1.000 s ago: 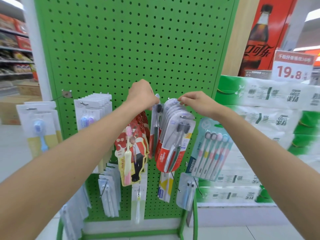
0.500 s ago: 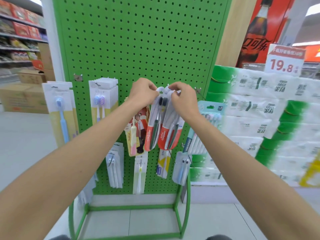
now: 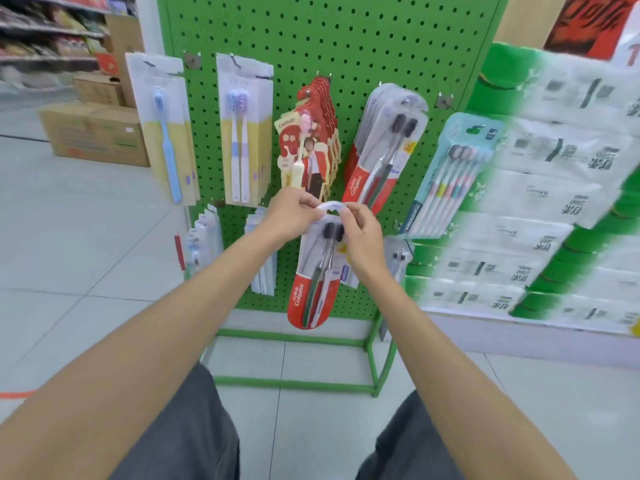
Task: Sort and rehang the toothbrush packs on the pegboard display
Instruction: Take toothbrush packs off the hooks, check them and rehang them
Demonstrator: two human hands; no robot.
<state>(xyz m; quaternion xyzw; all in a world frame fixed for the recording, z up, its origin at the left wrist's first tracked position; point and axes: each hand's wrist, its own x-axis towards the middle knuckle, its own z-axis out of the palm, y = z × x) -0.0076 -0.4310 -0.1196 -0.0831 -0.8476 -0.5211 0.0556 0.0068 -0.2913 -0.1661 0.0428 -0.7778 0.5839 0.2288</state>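
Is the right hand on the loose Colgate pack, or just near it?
Touching. The head view shows the right hand pinching the top edge of the loose Colgate pack; the left hand pinches it too.

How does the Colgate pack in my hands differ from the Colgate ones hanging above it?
The held Colgate pack is one pack, pinched at its top by the left hand and right hand. The hanging Colgate stack is several packs deep and untouched. The held pack sits lower. Both have red bases and two dark-bristled brushes.
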